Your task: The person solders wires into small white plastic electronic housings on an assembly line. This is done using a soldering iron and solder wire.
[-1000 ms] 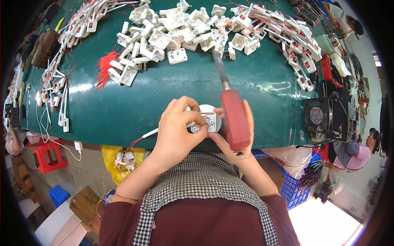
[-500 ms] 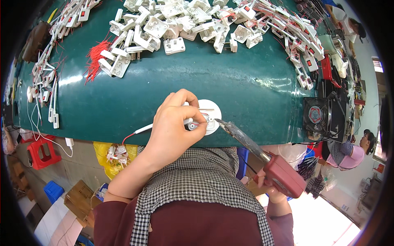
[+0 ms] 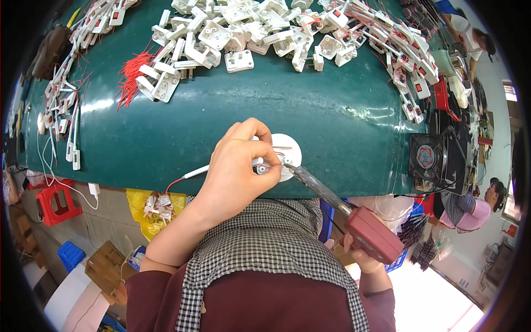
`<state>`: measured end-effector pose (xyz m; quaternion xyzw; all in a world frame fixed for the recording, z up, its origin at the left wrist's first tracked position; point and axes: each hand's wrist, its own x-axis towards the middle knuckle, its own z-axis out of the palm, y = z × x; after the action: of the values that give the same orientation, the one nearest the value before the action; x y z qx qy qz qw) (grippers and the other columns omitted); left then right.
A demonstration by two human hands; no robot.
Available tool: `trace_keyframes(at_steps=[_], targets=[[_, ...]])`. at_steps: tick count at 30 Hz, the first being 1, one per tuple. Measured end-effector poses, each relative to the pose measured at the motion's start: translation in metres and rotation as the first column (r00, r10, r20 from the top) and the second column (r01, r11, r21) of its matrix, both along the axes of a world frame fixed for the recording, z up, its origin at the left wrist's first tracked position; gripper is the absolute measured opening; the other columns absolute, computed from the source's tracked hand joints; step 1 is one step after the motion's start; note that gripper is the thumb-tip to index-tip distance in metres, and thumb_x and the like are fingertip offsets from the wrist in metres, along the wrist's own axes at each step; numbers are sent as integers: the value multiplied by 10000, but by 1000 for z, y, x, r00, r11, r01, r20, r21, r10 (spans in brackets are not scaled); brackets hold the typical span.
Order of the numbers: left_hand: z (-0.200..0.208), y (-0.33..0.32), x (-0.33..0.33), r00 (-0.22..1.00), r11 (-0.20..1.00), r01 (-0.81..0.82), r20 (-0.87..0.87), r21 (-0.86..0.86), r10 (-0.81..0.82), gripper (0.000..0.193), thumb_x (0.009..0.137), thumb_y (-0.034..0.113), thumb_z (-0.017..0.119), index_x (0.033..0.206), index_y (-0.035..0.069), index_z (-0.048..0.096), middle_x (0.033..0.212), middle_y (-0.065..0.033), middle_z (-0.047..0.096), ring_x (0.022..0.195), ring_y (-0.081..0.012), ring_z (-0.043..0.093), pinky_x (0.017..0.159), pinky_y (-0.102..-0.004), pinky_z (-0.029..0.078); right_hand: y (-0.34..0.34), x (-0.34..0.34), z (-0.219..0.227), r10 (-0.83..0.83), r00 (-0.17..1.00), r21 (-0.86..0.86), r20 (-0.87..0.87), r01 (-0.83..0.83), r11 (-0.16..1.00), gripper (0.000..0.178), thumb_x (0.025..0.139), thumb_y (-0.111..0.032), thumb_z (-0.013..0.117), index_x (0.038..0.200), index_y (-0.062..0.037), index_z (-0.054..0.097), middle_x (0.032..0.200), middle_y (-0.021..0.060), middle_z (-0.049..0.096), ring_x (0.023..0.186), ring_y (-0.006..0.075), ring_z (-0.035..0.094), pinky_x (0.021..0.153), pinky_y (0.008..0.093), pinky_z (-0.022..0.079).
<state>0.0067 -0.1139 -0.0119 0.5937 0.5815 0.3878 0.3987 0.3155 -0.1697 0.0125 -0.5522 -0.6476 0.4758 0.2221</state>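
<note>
A round white plastic housing lies near the front edge of the green table, with small metal strips and thin wires inside. My left hand is closed at its left side, thumb and forefinger pinched over the inner parts; what sits between those fingertips is too small to make out. From under this hand a white sleeved cable with a red wire end sticks out to the left. My right hand grips a soldering iron by its dark red handle. The iron's tip touches or nearly touches the housing beside my left fingertips.
Piled white plastic housings cover the table's far side, with a bundle of red wires beside them. Cabled parts with red switches lie left and right. A black fan stands at right; a yellow bag hangs below.
The soldering iron has shifted slightly left and its tip now lies closer to my left fingertips. My left hand keeps its pinch at the housing. The view has shifted slightly.
</note>
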Motion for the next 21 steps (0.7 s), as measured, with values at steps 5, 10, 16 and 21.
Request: trace_keyframes(at_steps=[5,10,16,21], targets=[[1,0,0,1000,1000,-1,-11,-5,1,51,648,19,669,697,24,657,899,-59,524,897,-200,501,782,-294,384,2,-4,2,27,999,37,-35,-25,999,441,586,-65,725,1018,-12,657,1014,134,666,823,262,676,697,323,544],[1,0,1,1000,1000,-13,-18,6,14,55,645,15,659,700,17,653,898,-61,525,897,-203,503,782,-297,387,5,-2,1,105,990,94,-94,-96,991,577,644,-177,778,1134,54,578,1010,147,668,790,259,686,693,302,545],[1,0,2,999,1000,-12,-30,11,13,57,645,11,654,702,13,648,896,-61,524,894,-204,504,786,-301,389,6,-2,1,124,985,94,-121,-113,989,653,667,-248,796,1161,95,542,986,152,677,803,262,690,698,305,548],[2,0,2,999,1000,-13,-32,-4,13,61,643,13,655,704,14,650,893,-59,521,895,-205,502,786,-304,389,4,2,-1,144,989,105,-44,-139,985,649,659,-249,799,1156,86,552,989,152,677,817,268,691,709,310,549]])
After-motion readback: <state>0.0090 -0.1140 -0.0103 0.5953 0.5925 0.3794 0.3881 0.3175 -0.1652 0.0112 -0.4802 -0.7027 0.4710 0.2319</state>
